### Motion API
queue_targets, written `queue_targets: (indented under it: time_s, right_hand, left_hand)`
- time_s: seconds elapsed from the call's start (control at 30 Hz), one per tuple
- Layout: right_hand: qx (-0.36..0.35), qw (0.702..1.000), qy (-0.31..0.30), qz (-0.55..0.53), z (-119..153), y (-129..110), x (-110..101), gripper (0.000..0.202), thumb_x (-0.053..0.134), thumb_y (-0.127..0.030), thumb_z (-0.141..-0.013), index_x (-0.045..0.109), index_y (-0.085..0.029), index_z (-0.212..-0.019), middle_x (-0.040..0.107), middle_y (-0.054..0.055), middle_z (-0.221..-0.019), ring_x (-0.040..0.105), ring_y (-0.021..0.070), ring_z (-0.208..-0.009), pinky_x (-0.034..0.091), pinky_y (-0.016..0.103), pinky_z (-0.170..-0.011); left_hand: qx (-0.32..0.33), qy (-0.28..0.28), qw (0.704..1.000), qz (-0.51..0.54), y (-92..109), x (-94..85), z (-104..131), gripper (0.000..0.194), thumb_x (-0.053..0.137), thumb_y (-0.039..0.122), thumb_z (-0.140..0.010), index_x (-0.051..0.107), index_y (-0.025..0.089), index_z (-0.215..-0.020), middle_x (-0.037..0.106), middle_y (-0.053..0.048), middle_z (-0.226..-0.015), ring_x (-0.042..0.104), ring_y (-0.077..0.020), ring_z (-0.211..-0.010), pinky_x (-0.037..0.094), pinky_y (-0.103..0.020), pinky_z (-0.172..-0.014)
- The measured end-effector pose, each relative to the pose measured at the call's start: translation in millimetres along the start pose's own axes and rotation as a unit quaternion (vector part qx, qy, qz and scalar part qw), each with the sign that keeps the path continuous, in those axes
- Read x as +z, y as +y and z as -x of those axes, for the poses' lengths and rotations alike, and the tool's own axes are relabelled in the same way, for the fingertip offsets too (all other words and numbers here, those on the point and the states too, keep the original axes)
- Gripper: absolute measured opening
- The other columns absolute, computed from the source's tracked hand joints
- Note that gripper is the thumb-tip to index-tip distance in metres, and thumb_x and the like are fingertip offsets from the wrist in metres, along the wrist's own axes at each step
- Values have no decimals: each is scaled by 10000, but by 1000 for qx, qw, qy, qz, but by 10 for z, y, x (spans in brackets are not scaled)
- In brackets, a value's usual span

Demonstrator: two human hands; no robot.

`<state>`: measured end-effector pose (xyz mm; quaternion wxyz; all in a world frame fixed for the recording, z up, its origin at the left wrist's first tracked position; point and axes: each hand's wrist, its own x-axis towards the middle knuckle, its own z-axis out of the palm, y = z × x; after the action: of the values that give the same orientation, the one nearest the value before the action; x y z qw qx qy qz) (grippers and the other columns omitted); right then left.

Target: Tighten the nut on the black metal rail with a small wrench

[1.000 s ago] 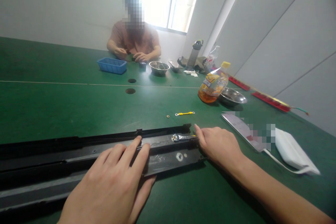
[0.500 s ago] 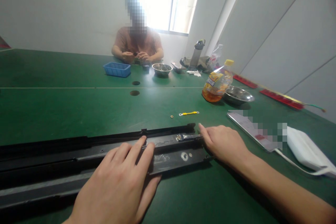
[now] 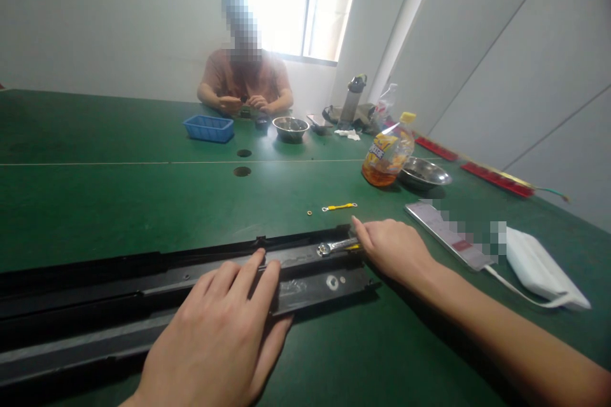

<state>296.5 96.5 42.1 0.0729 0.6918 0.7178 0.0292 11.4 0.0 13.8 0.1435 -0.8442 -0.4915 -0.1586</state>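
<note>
A long black metal channel piece [image 3: 305, 296] lies across the near left of the table. My left hand [image 3: 217, 324] is laid over it, fingers across the top and thumb along the near edge, gripping it. My right hand [image 3: 394, 245] is closed around the handle of a ring wrench [image 3: 338, 245]. The wrench's ring end sits over a fastener near the channel's right end; the fastener itself is hardly visible. Something yellow shows beneath the wrench, mostly hidden. Beyond the channel lie a yellow wire with ring terminals [image 3: 340, 206] and a small nut [image 3: 309, 212].
On the green table [image 3: 143, 197] stand a drink bottle [image 3: 387, 156], a metal bowl [image 3: 424, 175], a phone [image 3: 443, 235] with a cable and a white power bank [image 3: 544, 264]. Across sits a person [image 3: 245, 79] near a blue bin [image 3: 209, 129] and another bowl [image 3: 291, 129].
The wrench handle has swung slightly away from me, with my right hand moving along. Something yellow now shows beneath it. My left hand stays in place; the view has shifted a little.
</note>
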Motion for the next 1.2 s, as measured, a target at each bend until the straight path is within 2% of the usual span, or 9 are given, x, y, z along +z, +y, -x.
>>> queue_targets:
  time_s: [0.13,0.27,0.4,0.53,0.63,0.77,0.83,0.93,1.2]
  right_hand:
    - [11,998,-10,-65,135,83,36,680,260,-527,-1106,758,-203,-775,803,139,-860,762,320,-817,481,351,-675]
    - [4,972,1,-235,179,169,45,517,318,-444,-1077,620,-215,-725,756,95,-837,702,254,-808,467,321,-711]
    - [34,890,-76,-449,200,204,-5,385,428,-486,-1024,504,-235,-742,533,-12,-630,500,156,-555,368,264,-533]
    - [37,802,-161,-574,210,204,-36,512,579,-690,-926,448,-237,-725,423,-75,-567,350,92,-461,251,223,-455]
    - [32,833,-142,-534,204,205,-9,539,515,-699,-970,483,-228,-711,510,-38,-558,451,110,-475,329,232,-485]
    - [34,959,-24,-279,233,167,45,551,367,-557,-1080,575,-217,-699,696,74,-706,677,228,-667,430,304,-618]
    - [36,990,3,-139,270,123,51,569,328,-495,-1104,655,-210,-735,765,122,-833,735,294,-796,442,335,-660]
    - [43,998,-11,-40,316,69,29,619,276,-478,-1121,736,-200,-814,800,150,-900,766,332,-838,461,358,-667]
    - [35,999,-14,-11,135,56,-43,720,210,-499,-1124,820,-189,-900,826,184,-1024,789,386,-968,546,423,-761]
  left_hand:
    - [-9,-15,1000,6,14,-33,-1,527,578,443,-948,619,197,-1413,680,-133,-1415,646,-329,-1120,544,-511,-932]
    - [-13,-30,999,9,25,-59,7,525,564,439,-962,607,188,-1421,670,-140,-1427,633,-334,-1141,543,-515,-942]
    - [-15,-36,999,9,33,-66,0,519,544,437,-975,601,186,-1426,659,-145,-1441,627,-336,-1159,542,-519,-954]
    - [-16,-36,999,9,33,-58,-2,518,535,449,-982,597,195,-1429,651,-144,-1455,623,-335,-1170,540,-520,-966]
    - [-16,-35,999,9,30,-51,3,519,538,446,-980,594,190,-1429,660,-142,-1434,622,-336,-1159,542,-525,-965]
    - [-14,-32,999,9,28,-48,7,519,544,440,-975,595,183,-1423,663,-145,-1423,623,-339,-1150,549,-529,-950]
    - [-13,-31,999,10,27,-48,6,516,545,438,-975,596,185,-1421,660,-146,-1426,621,-341,-1153,547,-531,-951]
    - [-14,-29,999,10,27,-46,3,517,540,440,-977,593,187,-1424,654,-144,-1435,618,-340,-1153,547,-532,-952]
    - [-13,-28,1000,8,27,-45,12,512,541,424,-978,594,184,-1427,657,-142,-1432,618,-331,-1145,548,-524,-946]
